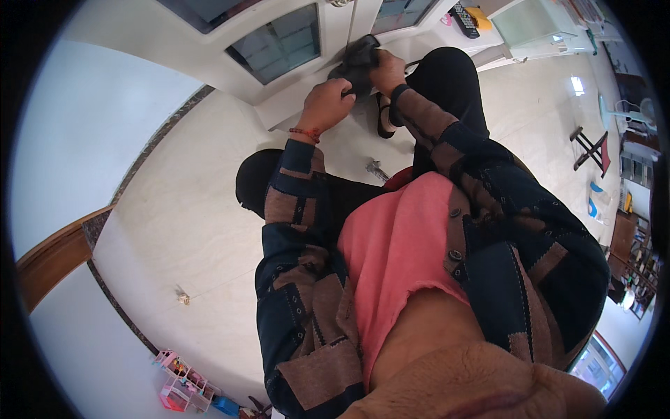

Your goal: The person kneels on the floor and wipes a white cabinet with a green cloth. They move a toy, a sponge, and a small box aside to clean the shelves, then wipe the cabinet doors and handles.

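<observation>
A dark, limp item (360, 62), perhaps a cloth or a bag, hangs between my two hands in front of a white cabinet with glass panes (275, 44). My left hand (327, 103) wears a red beaded bracelet and pinches the lower left part of the item with thumb and fingers. On its upper right side, my right hand (388, 70) grips the edge in a closed fist. A sandalled foot (387, 115) rests on the floor below. Between my bent knees lies a small shiny object (376, 168), too unclear to name.
A remote control (466, 21) and a yellow item (479, 18) lie on a white ledge beside a glass case (534, 23). A folding stool (590, 151) stands at the right. A toy house (186, 379) is by the wall, and a small gold-coloured object (183, 298) is on the floor.
</observation>
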Demonstrator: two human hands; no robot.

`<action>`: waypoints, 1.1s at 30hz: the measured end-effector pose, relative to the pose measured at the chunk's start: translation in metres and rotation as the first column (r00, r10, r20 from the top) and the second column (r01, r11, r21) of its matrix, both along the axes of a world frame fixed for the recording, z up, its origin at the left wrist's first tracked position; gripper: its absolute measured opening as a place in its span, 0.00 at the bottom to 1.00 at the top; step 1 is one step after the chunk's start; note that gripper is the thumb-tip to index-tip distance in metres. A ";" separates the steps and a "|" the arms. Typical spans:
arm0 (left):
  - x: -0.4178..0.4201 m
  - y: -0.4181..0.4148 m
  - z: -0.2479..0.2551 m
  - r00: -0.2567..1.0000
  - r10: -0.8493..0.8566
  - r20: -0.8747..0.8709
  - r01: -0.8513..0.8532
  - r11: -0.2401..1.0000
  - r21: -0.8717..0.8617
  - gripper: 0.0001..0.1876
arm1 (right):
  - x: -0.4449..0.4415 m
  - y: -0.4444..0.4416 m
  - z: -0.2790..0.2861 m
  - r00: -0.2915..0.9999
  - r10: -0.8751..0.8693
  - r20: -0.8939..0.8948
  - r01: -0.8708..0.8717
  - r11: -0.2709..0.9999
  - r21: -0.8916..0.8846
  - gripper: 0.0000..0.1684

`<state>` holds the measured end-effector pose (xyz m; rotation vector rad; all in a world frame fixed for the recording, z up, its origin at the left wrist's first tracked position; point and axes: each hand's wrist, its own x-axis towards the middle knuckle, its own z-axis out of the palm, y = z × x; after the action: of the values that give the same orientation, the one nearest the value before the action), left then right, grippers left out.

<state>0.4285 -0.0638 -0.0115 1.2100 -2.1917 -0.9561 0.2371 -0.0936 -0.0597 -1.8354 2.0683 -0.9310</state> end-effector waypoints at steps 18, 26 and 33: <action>0.002 0.010 -0.014 0.995 -0.004 0.101 0.002 1.000 0.014 0.15 | -0.126 -0.049 -0.046 0.861 -0.353 -0.367 0.375 0.927 -0.014 0.24; -0.002 0.031 -0.004 0.989 -0.073 0.125 0.063 0.994 0.086 0.15 | -0.041 -0.014 -0.043 0.906 -0.091 -0.414 0.129 0.989 0.065 0.24; 0.008 0.043 0.003 0.982 -0.102 0.162 0.084 0.990 0.111 0.15 | 0.052 0.011 -0.048 0.920 0.139 -0.366 -0.108 0.989 0.104 0.27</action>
<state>0.4364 -0.0209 -0.0082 1.2869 -2.3739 -1.0520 0.2890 -0.0831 -0.1079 -2.2068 2.1214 -0.4833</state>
